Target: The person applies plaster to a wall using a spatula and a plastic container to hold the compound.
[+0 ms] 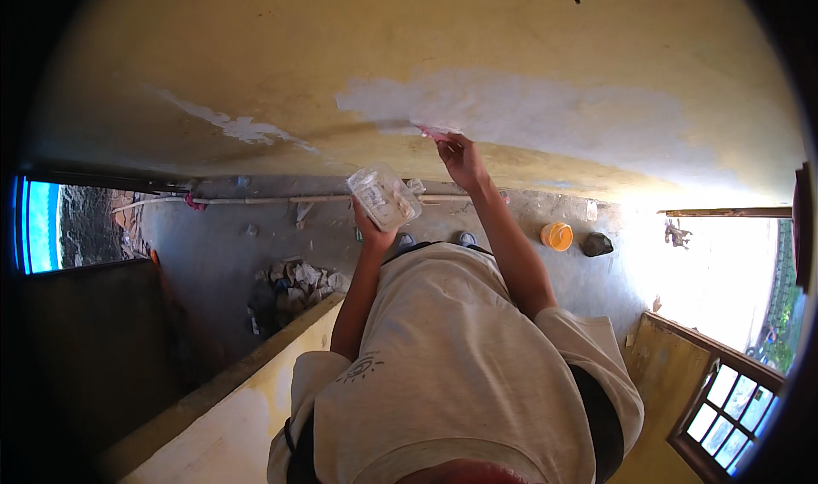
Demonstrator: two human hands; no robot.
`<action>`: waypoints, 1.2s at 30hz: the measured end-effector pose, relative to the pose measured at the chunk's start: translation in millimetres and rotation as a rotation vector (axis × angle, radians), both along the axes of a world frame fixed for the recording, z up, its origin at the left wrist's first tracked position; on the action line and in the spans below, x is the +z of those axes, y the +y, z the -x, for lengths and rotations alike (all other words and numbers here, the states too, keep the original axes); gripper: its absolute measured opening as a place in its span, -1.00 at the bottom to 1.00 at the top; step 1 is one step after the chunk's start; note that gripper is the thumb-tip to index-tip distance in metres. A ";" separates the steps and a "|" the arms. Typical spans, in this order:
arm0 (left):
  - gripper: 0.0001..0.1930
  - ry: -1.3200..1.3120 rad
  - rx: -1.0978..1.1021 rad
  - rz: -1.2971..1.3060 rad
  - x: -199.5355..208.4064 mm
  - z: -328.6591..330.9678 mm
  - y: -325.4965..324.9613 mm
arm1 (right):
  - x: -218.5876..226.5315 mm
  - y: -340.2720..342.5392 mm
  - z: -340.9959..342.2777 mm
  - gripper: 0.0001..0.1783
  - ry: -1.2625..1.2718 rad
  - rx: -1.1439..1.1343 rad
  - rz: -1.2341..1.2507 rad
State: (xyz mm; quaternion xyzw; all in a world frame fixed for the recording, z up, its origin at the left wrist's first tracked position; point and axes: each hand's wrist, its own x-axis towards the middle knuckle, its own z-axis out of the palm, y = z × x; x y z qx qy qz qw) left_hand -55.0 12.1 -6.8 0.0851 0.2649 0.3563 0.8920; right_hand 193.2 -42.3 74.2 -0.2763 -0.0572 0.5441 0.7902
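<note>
My left hand (375, 233) is wrapped round a clear plastic tub (383, 196), held out in front of my body. Some pale, paste-like stuff smears the inside of the tub. Up at the yellow wall (281, 41), my right hand (461, 160) grips a thin, flat pinkish-red spreader (437, 133). The spreader's edge meets the wall at the lower side of a broad whitish patch (511, 105). A narrower white streak (234, 126) runs along the wall to the left.
Behind my hands on the grey floor stand an orange bucket (556, 236) and a dark lump or bag (597, 244). A long pale pole (324, 198) lies by the wall's foot. Crumpled rubbish (298, 284) is heaped beside a low wall (247, 399) at left. A paned window (731, 411) is at lower right.
</note>
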 end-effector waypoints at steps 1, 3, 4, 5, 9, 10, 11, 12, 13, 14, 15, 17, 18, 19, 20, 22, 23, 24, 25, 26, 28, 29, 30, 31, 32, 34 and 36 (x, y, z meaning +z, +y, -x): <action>-0.35 -0.035 -0.006 -0.020 -1.2 2.3 -3.2 | 7.1 0.3 -9.0 -0.69 -0.002 0.012 -0.003; -0.36 -0.073 -0.007 -0.041 -1.5 1.0 -7.8 | 25.7 -1.7 -28.4 -0.80 0.324 -0.061 -0.066; -0.36 -0.091 0.003 -0.028 -2.4 2.1 -11.1 | 53.6 -6.7 -30.0 -0.77 0.373 -0.058 -0.119; -0.35 -0.110 0.004 -0.014 -2.9 -0.1 -16.0 | 80.5 -15.4 -32.5 -0.77 0.373 -0.051 -0.113; -0.26 -0.097 0.033 -0.055 -6.3 -16.2 -31.2 | 161.3 -57.2 -38.7 -0.70 0.484 -0.073 -0.373; -0.30 -0.103 0.047 -0.037 -8.4 -18.5 -33.4 | 170.2 -65.3 -38.7 -0.68 0.561 -0.046 -0.495; -0.33 -0.110 0.062 -0.018 -10.6 -19.9 -35.9 | 172.7 -72.7 -37.8 -0.68 0.563 -0.033 -0.491; -0.33 -0.110 0.074 -0.018 -14.0 -19.4 -40.3 | 173.8 -81.3 -36.2 -0.68 0.466 -0.057 -0.441; -0.34 -0.118 0.087 -0.017 -17.1 -17.4 -45.0 | 174.5 -87.5 -34.7 -0.67 0.368 -0.079 -0.391; -0.35 -0.126 0.103 -0.017 -20.3 -15.2 -48.9 | 167.2 -89.4 -31.7 -0.70 0.283 -0.071 -0.289; -0.35 -0.128 0.110 -0.013 -17.0 -17.3 -54.2 | 152.7 -92.2 -29.3 -0.70 0.281 -0.065 -0.284; -0.35 -0.020 0.125 -0.179 -6.1 -15.4 -66.8 | 108.7 -95.4 -20.9 -0.73 0.206 -0.063 -0.022; -0.35 -0.009 0.142 -0.174 -6.1 -9.1 -70.0 | 86.3 -96.0 -15.3 -0.73 0.214 -0.046 -0.014; -0.36 0.020 0.167 -0.142 -6.0 -1.1 -71.2 | 63.2 -95.7 -8.6 -0.76 0.176 0.011 0.043; -0.37 0.051 0.192 -0.111 -5.3 2.4 -70.2 | 45.4 -91.8 -5.9 -0.78 0.139 0.069 0.098; -0.38 0.053 0.219 -0.100 -0.6 3.5 -68.0 | 25.5 -84.3 -2.0 -0.80 0.145 0.118 0.126; -0.38 0.043 0.229 -0.093 1.9 4.4 -65.9 | 15.9 -80.6 -0.5 -0.82 0.141 0.148 0.150; -0.38 0.051 0.233 -0.093 2.1 10.7 -66.2 | 11.4 -78.2 5.6 -0.85 0.091 0.177 0.149; -0.39 0.070 0.254 -0.038 2.6 17.6 -66.1 | 7.0 -76.4 13.5 -0.85 0.098 0.176 0.148; -0.40 0.090 0.270 0.016 3.2 24.6 -64.8 | 2.5 -74.2 23.5 -0.84 0.086 0.184 0.162; -0.39 0.063 0.259 0.003 3.2 35.0 -58.6 | 0.0 -66.8 38.7 -0.83 0.058 0.189 0.172; -0.38 0.042 0.248 -0.007 3.2 41.1 -54.4 | -1.2 -62.7 46.7 -0.82 0.026 0.197 0.196; -0.38 0.034 0.242 -0.008 3.5 40.7 -50.9 | -3.0 -57.1 50.9 -0.82 -0.008 0.207 0.222; -0.39 0.260 0.246 -0.335 3.1 38.5 -48.8 | -6.2 -51.9 53.2 -0.82 -0.014 0.200 0.221; -0.39 0.365 0.238 -0.503 4.0 40.9 -41.6 | -10.5 -46.4 54.6 -0.82 -0.082 0.213 0.210; -0.30 0.333 0.234 -0.536 0.2 48.2 -23.3 | -23.9 -31.2 60.5 -0.82 -0.164 0.223 0.200; -0.18 0.186 0.222 -0.403 -4.0 71.5 -0.9 | -44.9 -12.9 78.5 -0.82 0.016 0.184 0.319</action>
